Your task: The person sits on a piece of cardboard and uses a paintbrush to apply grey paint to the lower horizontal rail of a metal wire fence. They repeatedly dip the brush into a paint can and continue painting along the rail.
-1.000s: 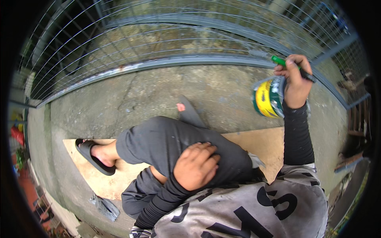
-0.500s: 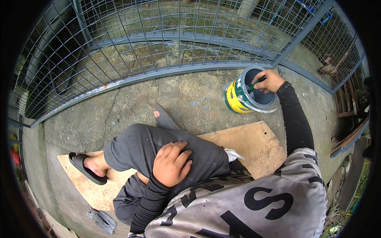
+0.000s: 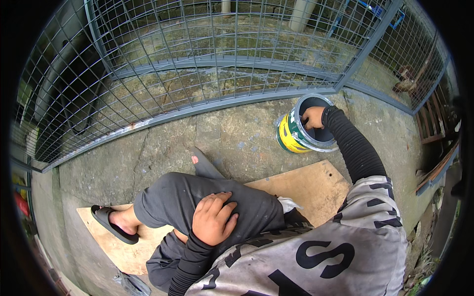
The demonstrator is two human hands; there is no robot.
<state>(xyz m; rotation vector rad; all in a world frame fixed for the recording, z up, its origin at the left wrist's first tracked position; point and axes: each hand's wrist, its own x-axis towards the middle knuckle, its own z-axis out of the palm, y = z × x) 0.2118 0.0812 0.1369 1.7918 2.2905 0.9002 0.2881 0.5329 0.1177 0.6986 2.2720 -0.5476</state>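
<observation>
Around the right hand (image 3: 314, 118), fingers curled, grip hidden so cannot tell, the bucket (image 3: 292, 135) is standing long axis upright, while the left hand (image 3: 213, 220), farther off, is resting on the leg (image 3: 173, 197), fingers slightly apart.

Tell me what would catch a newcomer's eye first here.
The yellow-and-green bucket right of centre stands out first, with the right hand inside its mouth. Next comes the grey wire-mesh fence curving across the top. Lower down, near the middle, the left hand rests on a dark trouser leg.
</observation>
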